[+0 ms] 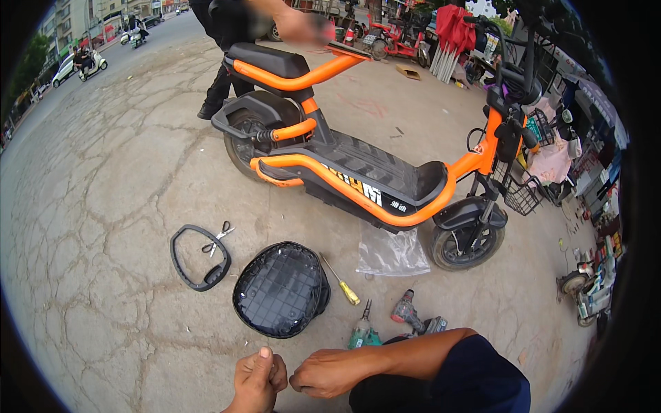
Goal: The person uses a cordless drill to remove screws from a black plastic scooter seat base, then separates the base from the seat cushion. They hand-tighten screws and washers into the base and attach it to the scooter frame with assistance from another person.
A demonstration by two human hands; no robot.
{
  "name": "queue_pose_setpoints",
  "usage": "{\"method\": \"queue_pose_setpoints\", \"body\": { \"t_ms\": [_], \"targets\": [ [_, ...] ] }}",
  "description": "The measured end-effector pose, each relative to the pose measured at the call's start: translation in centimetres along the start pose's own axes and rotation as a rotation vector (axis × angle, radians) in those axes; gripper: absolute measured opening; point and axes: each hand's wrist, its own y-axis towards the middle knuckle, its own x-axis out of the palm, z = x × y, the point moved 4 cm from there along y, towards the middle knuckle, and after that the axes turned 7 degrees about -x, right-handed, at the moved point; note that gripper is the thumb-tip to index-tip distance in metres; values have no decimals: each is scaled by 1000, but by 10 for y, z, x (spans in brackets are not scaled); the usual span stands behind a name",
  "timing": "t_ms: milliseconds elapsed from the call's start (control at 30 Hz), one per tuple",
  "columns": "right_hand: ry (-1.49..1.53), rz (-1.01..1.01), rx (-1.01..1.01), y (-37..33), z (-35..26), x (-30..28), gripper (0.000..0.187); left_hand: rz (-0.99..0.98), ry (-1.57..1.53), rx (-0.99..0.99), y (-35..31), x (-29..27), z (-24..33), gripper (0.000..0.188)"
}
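Low in the head view, my left hand (257, 380) is closed, its thumb laid over curled fingers. My right hand (329, 374) is closed too, fingertips pinched and pointing at the left hand, a small gap between them. Anything inside the fingers is too small or hidden to make out. Just beyond both hands lies a black plastic seat shell (281, 289), its ribbed grid side facing up. Left of it rests a black ring-shaped frame (177, 256), with scissors (219, 241) lying across its right edge. A yellow-handled screwdriver (350, 294) lies right of the shell.
A green drill (363, 333) and a grey-red drill (407, 311) lie near my right forearm. A clear plastic bag (391, 253) is flat beside the front wheel of an orange electric scooter (330, 175). Behind it stands a person (227, 76). Cracked concrete (103, 275) spreads around.
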Motion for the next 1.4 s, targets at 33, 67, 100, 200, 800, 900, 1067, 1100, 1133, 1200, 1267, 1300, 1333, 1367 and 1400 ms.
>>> {"method": "queue_pose_setpoints", "body": {
  "t_ms": [33,67,100,200,800,900,1067,1100,1133,1200,1267,1300,1333,1367,1400],
  "targets": [
    [-1,3,-7,0,0,0,16,-1,1,1,0,0,0,54],
    [-1,6,-14,0,0,0,15,-2,2,3,-1,1,1,53],
    [-2,9,-20,0,-1,0,15,-3,5,-1,-1,1,1,53],
    [-11,-9,-15,0,-3,-1,15,-10,4,-6,-2,1,1,53],
    [-1,-9,-36,-1,0,1,14,-23,30,1,-2,1,2,53],
    [7,-12,-27,-1,-1,-1,14,-18,28,-2,-2,1,2,53],
    [-3,-2,-39,-1,1,-2,14,-9,30,-2,-1,1,4,53],
    [-10,2,-43,-1,2,-1,14,-6,32,-4,-1,0,4,53],
    [-10,-5,-35,-1,2,-1,14,-6,27,-7,-1,0,4,53],
    [-10,-20,-19,-1,1,-2,14,-9,23,-11,0,-1,3,53],
    [-6,-11,-26,0,2,-2,14,-5,32,-11,0,-1,3,53],
    [-5,-7,-29,0,2,-1,14,-4,32,-8,0,-1,3,53],
    [2,-8,-30,0,2,-1,14,-8,31,-7,0,-1,3,53],
    [8,-8,-31,0,2,-2,13,-12,30,-5,0,-1,3,53],
    [13,-9,-30,-1,3,-2,13,-15,29,-7,1,-1,3,52]
  ]
}}
